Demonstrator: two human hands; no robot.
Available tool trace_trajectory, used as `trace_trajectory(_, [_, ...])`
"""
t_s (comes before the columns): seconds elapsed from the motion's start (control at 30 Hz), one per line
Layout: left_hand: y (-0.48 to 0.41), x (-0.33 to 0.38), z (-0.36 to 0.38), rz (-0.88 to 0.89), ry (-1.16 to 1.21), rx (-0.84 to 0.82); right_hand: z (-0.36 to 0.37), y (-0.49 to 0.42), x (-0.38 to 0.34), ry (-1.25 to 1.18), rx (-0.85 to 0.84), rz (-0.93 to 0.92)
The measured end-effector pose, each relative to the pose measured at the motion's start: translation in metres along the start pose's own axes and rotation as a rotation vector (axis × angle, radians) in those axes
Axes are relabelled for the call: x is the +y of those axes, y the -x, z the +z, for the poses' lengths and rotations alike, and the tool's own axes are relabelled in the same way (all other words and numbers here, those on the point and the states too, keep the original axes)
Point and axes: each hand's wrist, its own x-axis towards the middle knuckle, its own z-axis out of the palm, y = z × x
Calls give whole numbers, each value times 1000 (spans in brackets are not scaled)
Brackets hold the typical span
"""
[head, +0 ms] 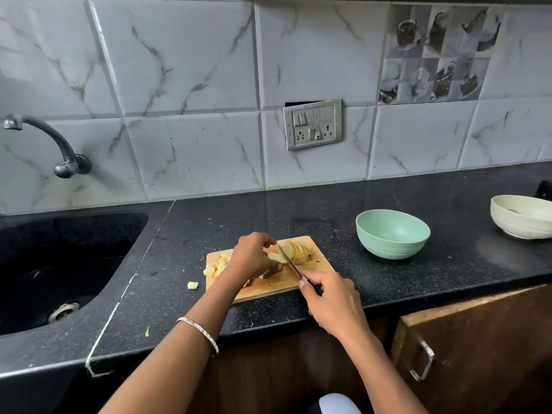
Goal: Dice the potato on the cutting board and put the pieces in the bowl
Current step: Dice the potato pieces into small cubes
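Observation:
A wooden cutting board (277,286) lies on the black counter. On it stands a row of potato slices (298,251), unpeeled at the edge. My left hand (254,255) curls its fingers over a potato slice (276,257) beside the row. My right hand (328,297) grips the black handle of a knife (288,259), whose blade rests across that slice. Diced potato pieces (218,265) are heaped at the board's left end, and one piece (192,285) lies off the board on the counter. A green bowl (392,234) stands empty to the right of the board.
A black sink (59,264) with a drain sits at the left, a tap (44,138) above it on the tiled wall. A cream bowl (522,216) stands at the far right. A socket plate (312,124) is on the wall. A cabinet door (478,348) hangs ajar below.

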Motion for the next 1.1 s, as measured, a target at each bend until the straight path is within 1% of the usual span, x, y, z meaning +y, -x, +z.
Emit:
trace_trajectory(0.2, [4,-1,-1,27,14,34,-6,6,-5,135,17,-41])
trace_trajectory(0.37, [6,-3,-2,51,-68,80,-11,10,-15,233,16,-69])
trace_trajectory(0.5, [6,-2,-4,49,-123,76,-10,10,-15,227,20,-62])
trace_trajectory(0.7, [2,-2,-6,22,-102,105,-9,7,-7,184,8,-50])
trace_trajectory(0.77, [0,0,-6,22,-145,83,-9,7,-6,169,6,-46])
trace_trajectory(0.93, [-5,0,-7,39,-235,-62,-6,4,0,86,-6,-8])
trace_trajectory(1.1, [-4,1,-9,40,-231,-83,0,6,1,82,-36,13])
